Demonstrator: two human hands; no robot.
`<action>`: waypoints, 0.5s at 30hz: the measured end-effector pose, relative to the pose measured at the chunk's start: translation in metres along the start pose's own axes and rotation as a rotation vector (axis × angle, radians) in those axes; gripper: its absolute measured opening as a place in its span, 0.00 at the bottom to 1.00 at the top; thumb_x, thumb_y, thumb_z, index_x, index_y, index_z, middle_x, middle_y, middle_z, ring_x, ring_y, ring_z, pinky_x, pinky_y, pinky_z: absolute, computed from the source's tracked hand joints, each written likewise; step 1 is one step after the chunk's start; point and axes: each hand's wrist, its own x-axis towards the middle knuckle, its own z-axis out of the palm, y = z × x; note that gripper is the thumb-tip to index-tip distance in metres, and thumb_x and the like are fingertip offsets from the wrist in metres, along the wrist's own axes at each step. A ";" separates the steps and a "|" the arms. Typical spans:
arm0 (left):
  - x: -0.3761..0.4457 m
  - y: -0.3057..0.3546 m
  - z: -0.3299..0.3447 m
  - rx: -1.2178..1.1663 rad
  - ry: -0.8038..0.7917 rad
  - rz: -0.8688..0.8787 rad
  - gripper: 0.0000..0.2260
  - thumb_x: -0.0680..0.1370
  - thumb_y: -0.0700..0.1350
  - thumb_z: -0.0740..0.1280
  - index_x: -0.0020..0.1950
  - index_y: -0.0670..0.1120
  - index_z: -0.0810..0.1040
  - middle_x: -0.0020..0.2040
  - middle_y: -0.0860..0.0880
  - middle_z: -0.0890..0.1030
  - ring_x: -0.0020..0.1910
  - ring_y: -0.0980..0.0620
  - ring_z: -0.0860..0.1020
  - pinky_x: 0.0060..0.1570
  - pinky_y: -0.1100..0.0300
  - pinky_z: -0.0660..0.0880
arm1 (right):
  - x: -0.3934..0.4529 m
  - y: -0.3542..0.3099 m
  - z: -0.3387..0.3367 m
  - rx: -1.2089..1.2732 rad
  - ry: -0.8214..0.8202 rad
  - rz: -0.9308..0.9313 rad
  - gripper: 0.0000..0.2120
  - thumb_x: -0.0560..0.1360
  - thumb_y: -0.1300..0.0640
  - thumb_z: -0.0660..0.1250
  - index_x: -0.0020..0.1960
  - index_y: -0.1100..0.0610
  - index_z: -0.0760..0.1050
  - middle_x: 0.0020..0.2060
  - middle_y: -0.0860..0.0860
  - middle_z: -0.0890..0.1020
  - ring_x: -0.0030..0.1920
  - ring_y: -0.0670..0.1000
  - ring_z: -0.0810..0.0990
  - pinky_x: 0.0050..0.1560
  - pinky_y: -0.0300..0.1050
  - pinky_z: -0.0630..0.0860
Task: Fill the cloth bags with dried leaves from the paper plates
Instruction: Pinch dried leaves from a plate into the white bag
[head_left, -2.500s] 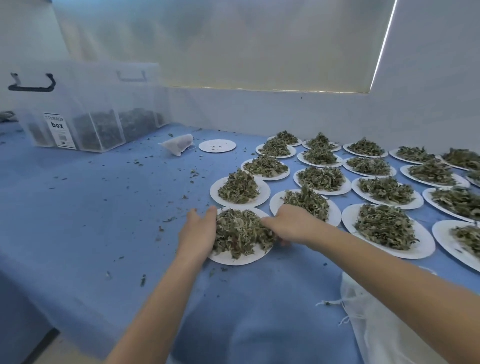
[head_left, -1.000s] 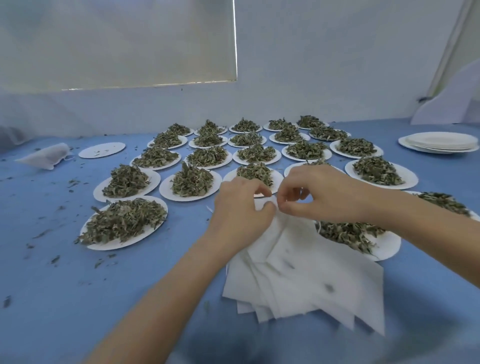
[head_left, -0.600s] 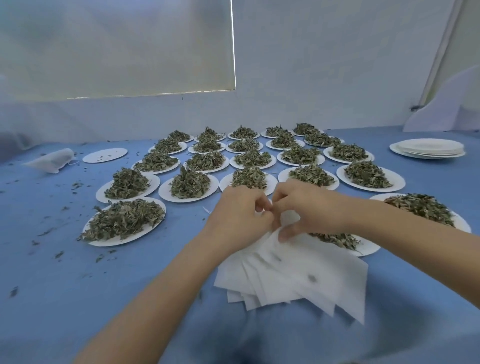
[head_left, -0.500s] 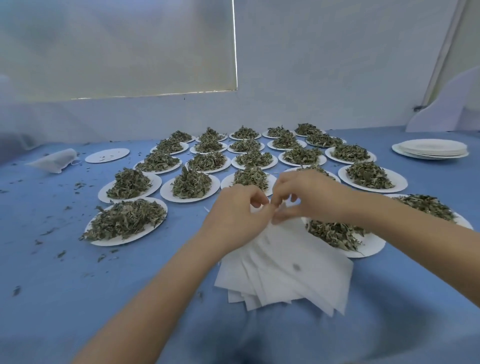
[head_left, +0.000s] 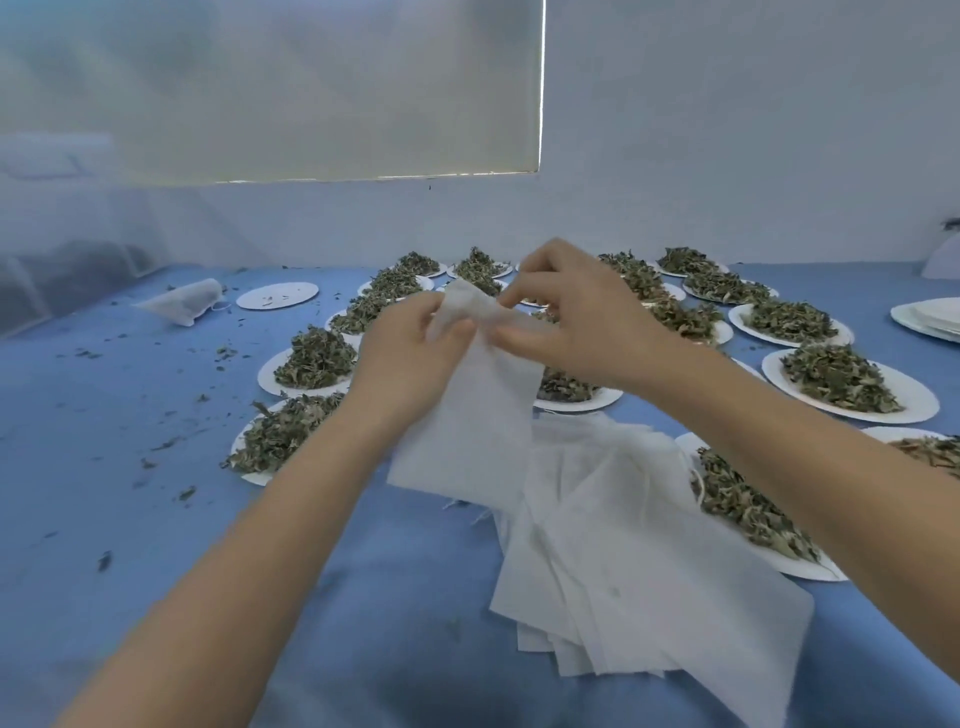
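At the centre of the frame one white cloth bag (head_left: 467, 415) is held up above the blue table (head_left: 156, 493), pinched at its top edge by the left hand (head_left: 410, 358) and the right hand (head_left: 576, 322). The mouth is judged to be in the course of being pulled open, so the opening step is in hand. The stack of empty bags (head_left: 623, 545) lies below, at lower right. Next, leaves from the nearest heaped paper plate (head_left: 249, 470), left of centre, would need to be tipped in, with the mouth kept wide.
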 end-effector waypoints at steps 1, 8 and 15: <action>0.004 -0.004 -0.006 0.022 0.012 0.014 0.05 0.77 0.44 0.64 0.48 0.45 0.79 0.42 0.47 0.80 0.41 0.50 0.76 0.43 0.54 0.72 | 0.008 -0.003 0.006 -0.027 -0.009 -0.021 0.09 0.71 0.50 0.72 0.48 0.53 0.82 0.44 0.47 0.70 0.42 0.42 0.68 0.43 0.33 0.60; 0.024 -0.037 -0.039 0.173 0.131 -0.039 0.14 0.80 0.48 0.58 0.34 0.49 0.68 0.30 0.55 0.69 0.31 0.60 0.68 0.28 0.68 0.61 | 0.059 -0.029 0.038 0.014 -0.209 -0.064 0.21 0.74 0.53 0.68 0.28 0.56 0.64 0.24 0.50 0.65 0.28 0.49 0.62 0.31 0.39 0.60; 0.031 -0.058 -0.059 0.223 0.119 -0.007 0.13 0.81 0.48 0.54 0.39 0.54 0.72 0.38 0.55 0.76 0.36 0.69 0.70 0.34 0.76 0.64 | 0.085 -0.041 0.070 0.239 -0.368 -0.053 0.15 0.75 0.49 0.66 0.38 0.60 0.78 0.27 0.53 0.73 0.28 0.45 0.66 0.30 0.38 0.62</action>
